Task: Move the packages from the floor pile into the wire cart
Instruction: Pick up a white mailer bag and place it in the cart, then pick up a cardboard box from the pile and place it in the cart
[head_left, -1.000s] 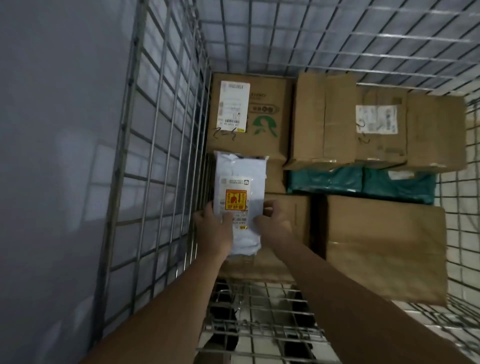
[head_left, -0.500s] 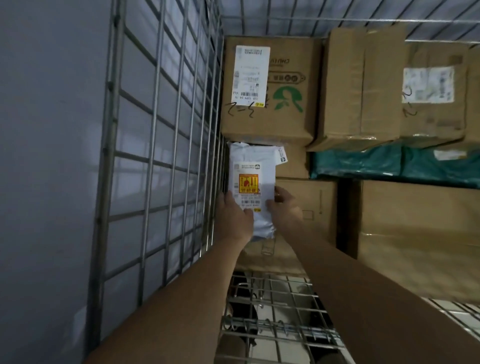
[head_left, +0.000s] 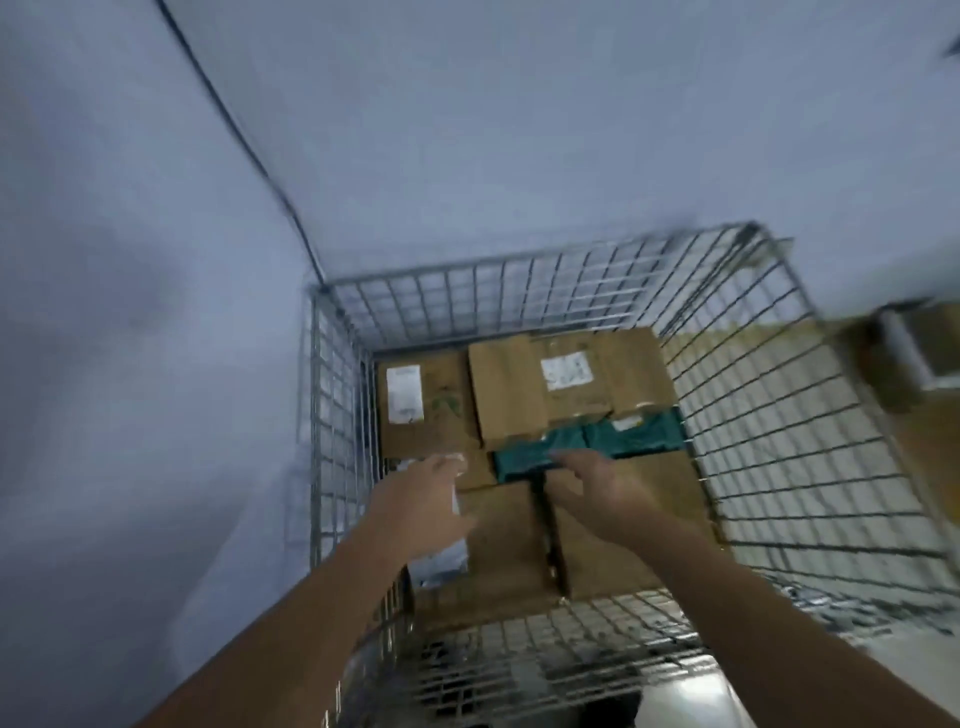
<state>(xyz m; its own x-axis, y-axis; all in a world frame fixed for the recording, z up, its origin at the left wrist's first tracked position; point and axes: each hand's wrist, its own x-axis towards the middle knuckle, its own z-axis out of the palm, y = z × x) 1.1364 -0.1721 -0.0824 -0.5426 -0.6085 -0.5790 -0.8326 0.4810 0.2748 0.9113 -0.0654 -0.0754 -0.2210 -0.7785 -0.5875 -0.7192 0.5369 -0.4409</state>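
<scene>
The wire cart (head_left: 519, 267) stands in a wall corner, seen from above. Inside it lie brown cardboard boxes (head_left: 561, 387), one with a white label (head_left: 404, 399), and a teal bag (head_left: 634, 436) between the back and front rows. The white mailer package (head_left: 442, 558) lies along the cart's left wall on a front box (head_left: 504, 551), mostly hidden under my left hand (head_left: 421, 504). That hand hovers over it with relaxed fingers. My right hand (head_left: 605, 493) is spread above the teal bag and the right front box and holds nothing. The picture is motion-blurred.
Pale walls (head_left: 156, 312) close in the cart's left and far sides. Outside the cart on the right, blurred brown boxes (head_left: 914, 358) show past the mesh. The cart's near mesh wall (head_left: 545, 660) crosses under my forearms.
Both hands have let go of the white mailer and lifted away from it. The view has pulled up and back, so the whole cart and walls now show.
</scene>
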